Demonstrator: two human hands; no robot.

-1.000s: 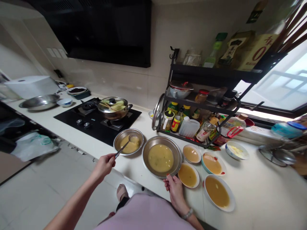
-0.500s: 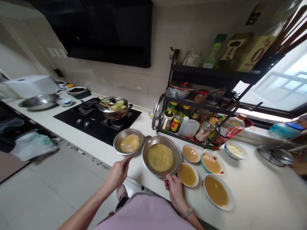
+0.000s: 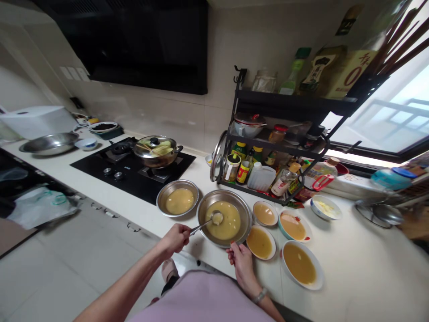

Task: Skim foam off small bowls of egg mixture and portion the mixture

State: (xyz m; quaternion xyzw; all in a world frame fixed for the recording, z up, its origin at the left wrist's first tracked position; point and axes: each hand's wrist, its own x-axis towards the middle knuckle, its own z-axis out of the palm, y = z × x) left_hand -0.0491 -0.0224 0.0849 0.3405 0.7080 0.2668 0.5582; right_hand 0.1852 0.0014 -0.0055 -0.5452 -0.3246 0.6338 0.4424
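My left hand is closed round the handle of a metal ladle. The ladle's bowl dips into the yellowish liquid of the larger metal bowl. At that bowl's near rim, my right hand pinches the edge between thumb and fingers. To the left stands a smaller metal bowl with similar yellow liquid. Just right of the larger one are a small bowl and a white bowl. Farther right sit a patterned bowl and an oval white dish, all with orange-brown liquid.
A lidded pot stands on the black gas hob. Behind the bowls is a black rack of bottles and jars. A blue-and-white bowl with pale pieces sits at the right, near metal lids.
My left hand has brought the ladle from the gap between the two metal bowls down into the larger one. My right hand stays at its rim. The view has shifted slightly.
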